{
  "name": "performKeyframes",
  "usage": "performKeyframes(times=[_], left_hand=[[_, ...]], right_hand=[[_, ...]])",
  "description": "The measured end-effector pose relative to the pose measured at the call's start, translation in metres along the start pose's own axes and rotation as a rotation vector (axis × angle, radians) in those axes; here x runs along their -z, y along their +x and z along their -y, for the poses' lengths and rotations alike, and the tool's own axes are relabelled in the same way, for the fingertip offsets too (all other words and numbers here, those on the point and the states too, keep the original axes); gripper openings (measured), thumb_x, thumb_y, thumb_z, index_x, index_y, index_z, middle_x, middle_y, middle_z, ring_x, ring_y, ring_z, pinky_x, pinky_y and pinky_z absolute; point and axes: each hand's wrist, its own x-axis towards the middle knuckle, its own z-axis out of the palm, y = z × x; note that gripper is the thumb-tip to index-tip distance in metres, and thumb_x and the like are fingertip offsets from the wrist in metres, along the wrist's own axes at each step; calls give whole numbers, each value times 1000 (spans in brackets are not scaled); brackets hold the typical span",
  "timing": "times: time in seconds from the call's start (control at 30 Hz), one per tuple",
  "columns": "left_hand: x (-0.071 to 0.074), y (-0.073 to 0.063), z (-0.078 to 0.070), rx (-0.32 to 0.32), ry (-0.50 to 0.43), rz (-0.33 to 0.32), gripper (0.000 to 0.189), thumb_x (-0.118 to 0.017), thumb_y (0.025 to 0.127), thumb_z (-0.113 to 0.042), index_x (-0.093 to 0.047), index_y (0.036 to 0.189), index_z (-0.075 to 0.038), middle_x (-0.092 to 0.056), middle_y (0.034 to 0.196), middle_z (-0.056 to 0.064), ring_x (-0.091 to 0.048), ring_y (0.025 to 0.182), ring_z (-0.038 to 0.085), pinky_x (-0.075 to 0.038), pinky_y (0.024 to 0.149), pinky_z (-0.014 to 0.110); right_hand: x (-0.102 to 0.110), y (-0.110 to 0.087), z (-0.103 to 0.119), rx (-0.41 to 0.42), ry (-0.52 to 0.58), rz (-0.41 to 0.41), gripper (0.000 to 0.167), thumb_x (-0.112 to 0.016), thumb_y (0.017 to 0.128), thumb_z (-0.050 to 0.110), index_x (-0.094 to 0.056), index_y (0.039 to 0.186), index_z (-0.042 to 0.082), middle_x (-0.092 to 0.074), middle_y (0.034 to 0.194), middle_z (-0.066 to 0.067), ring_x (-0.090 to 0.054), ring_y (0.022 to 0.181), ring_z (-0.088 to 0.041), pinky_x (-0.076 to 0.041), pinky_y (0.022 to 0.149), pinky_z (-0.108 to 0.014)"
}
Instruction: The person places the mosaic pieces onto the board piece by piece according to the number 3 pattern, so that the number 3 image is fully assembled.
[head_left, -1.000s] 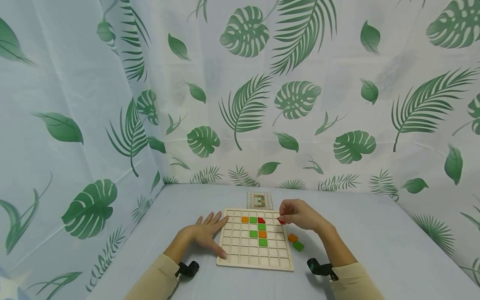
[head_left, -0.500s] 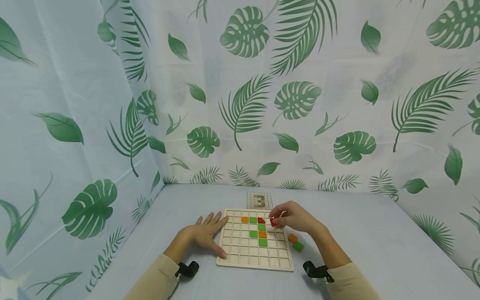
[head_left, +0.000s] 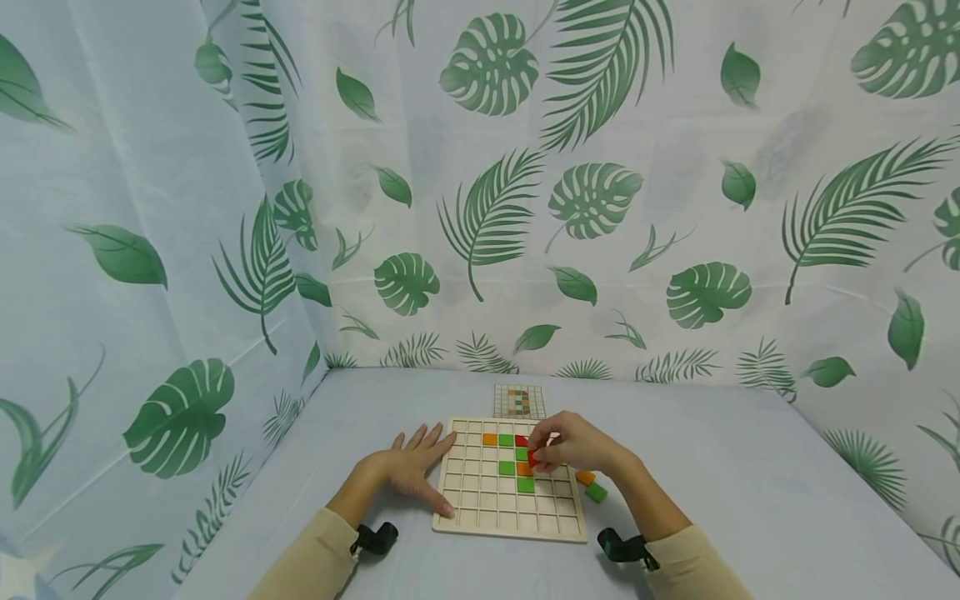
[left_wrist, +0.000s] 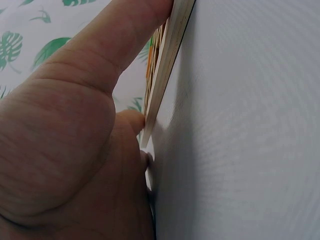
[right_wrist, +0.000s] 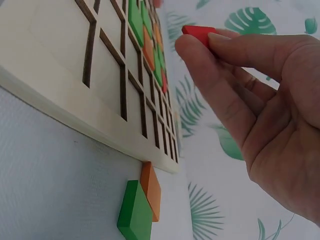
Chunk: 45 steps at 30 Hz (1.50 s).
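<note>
A wooden grid board (head_left: 480,500) lies on the table with orange, green and red tiles set in some of its squares. My right hand (head_left: 577,443) pinches a red tile (right_wrist: 199,34) between thumb and fingertips, over the board's right half, beside the column of tiles. In the right wrist view that tile is held above the board's surface. My left hand (head_left: 411,468) rests at the board's left side, fingers spread, thumb on the near left corner and a fingertip on the far left edge. In the left wrist view, the thumb (left_wrist: 125,35) touches the board's edge.
Behind the board lies a small pattern card (head_left: 519,401) printed with a coloured grid. Right of the board, a loose orange tile (head_left: 585,477) and a green tile (head_left: 596,492) lie touching on the table. A leaf-print cloth (head_left: 480,208) hangs at the back.
My right hand has moved left and toward me, carrying the red tile from the board's right edge to beside the tile column. The left hand stays in place.
</note>
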Motion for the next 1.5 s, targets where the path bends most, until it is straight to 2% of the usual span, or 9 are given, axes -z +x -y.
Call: performKeyframes(times=[0.13,0.27,0.47,0.67,0.93,1.07,1.27,1.5], left_hand=[[1,-1,-1,-2,-2,3,134,-79,67,-81,-12,169,-27,0,177,8,5,164,35,1,127,68],[2,-2,-2,-9,-5,3,134,-79,67,-81,-12,169,-26,0,177,9,4,164,36,1,126,68],[2,-2,-2,-8,4,2,134,-79,68,-80,-11,169,-25,0,177,9,4,164,36,0,126,68],[2,-3,-3,-3,6,-1,133,-80,68,-79,-12,169,-26,0,177,9,4,164,35,-1,127,68],[2,-2,-2,-2,-7,3,134,-80,66,-80,-13,169,-26,-1,177,9,4,164,35,0,127,68],[1,-1,-1,-4,-8,0,134,-80,67,-80,-13,169,-26,-1,177,8,3,164,35,0,127,68],[1,-1,-1,-4,0,1,134,-80,67,-80,-12,169,-26,-1,177,9,3,164,35,0,127,68],[1,-1,-1,-6,2,1,133,-80,67,-80,-12,169,-26,0,177,9,4,164,35,0,127,68]], right_hand=[[-1,0,-2,51,2,38,19,-67,98,1,-76,114,-5,-75,101,-13,-75,78,-29,-65,71,-36],[-2,0,-3,77,2,67,21,-66,99,1,-77,117,-2,-72,103,-15,-77,80,-30,-65,71,-36],[-5,1,0,18,-19,83,19,-65,100,3,-80,111,6,-70,104,-12,-74,78,-25,-64,71,-33],[-10,2,2,9,-29,119,17,-64,99,2,-77,109,6,-70,92,-11,-71,73,-22,-61,66,-32],[-18,3,3,8,-29,181,13,-66,98,3,-77,104,6,-68,83,-8,-59,57,-15,-44,48,-22],[-22,4,3,16,-36,205,13,-68,96,3,-79,101,8,-70,84,-6,-58,57,-12,-46,51,-22],[-26,5,3,24,-61,222,14,-70,95,2,-81,100,10,-70,84,-5,-61,60,-13,-51,55,-23],[-28,4,6,2,-75,222,13,-73,93,2,-81,97,12,-70,79,-4,-61,56,-13,-45,50,-22]])
